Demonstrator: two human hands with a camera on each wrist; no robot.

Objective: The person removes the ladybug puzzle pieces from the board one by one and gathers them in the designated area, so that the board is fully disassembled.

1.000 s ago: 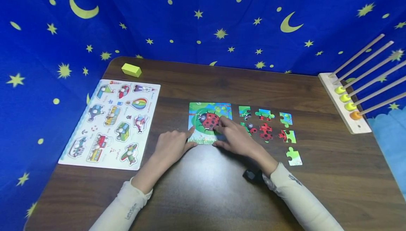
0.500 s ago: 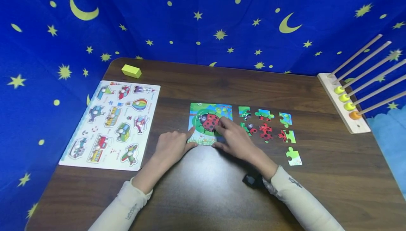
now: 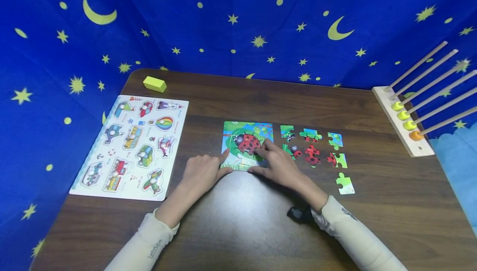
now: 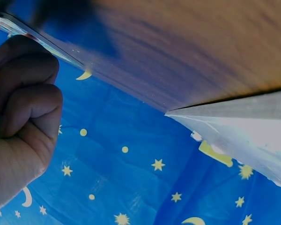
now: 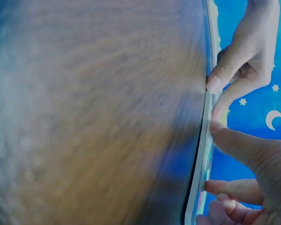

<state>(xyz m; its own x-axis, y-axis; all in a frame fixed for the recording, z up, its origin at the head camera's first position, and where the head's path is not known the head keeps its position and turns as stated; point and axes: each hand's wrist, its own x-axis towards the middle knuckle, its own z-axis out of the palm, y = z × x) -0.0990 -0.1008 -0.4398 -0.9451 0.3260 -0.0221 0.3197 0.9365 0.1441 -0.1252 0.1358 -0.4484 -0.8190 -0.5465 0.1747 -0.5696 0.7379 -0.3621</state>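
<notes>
A ladybug puzzle board (image 3: 230, 128) lies on the table in the head view. My left hand (image 3: 201, 173) holds its near left corner, with the index finger on the left side and the thumb at the front edge; the other fingers curl in, as the left wrist view shows. On the board's lower right, my right hand (image 3: 279, 163) grips a pale green and white puzzle piece (image 3: 246, 161) between index finger and thumb. That hand partly hides the piece. Several loose ladybug pieces (image 3: 312, 155) lie in rows to the right.
A white picture board with vehicles (image 3: 130, 155) lies at left, a yellow block (image 3: 154, 84) behind it. At right stands a wooden base with pegs and coloured beads (image 3: 404, 122). A blue star-patterned cloth (image 3: 223, 27) hangs behind the table.
My right index finger and thumb shift slightly, and the pale piece now shows near the board's front edge. The left hand stays at its corner; the loose pieces have not moved.
</notes>
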